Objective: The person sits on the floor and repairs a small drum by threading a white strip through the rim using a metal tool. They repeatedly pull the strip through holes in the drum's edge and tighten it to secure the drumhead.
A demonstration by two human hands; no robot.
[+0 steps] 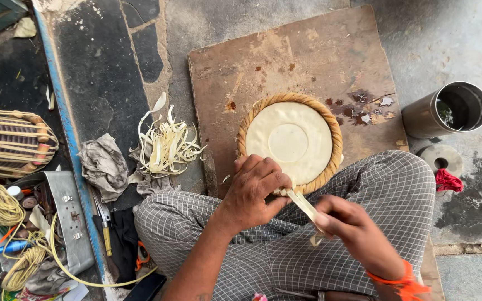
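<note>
Rough stone floor, worn wooden board (308,56) on it, person sits cross-legged in checked cloth, round frame drum (290,142) lying flat on the board just ahead of the fingers. Drum has pale skin face with a lighter round patch in the middle and a braided cane rim (337,134) all round; rim looks complete on the far, left and right arcs, near arc is hidden under the left hand so cannot tell if closed there. Judged: lacing of the rim mostly done, last near stretch in hand, loose end of strip not trimmed.

Left hand (255,187) palm down, fingers curled and clamped on the rim's near edge, thumb pressing the pale cane strip (302,205) against it. Right hand (344,220) nearer the body, fingers pinched shut on the strip's free end, strip taut between both hands, wrist with orange band (403,281).

Left of the left-hand fingers: heap of cane shavings (165,146), grey rag (104,164). Right, well apart from the right-hand fingers: open metal cup (447,110), red cloth scrap (448,181)
</note>
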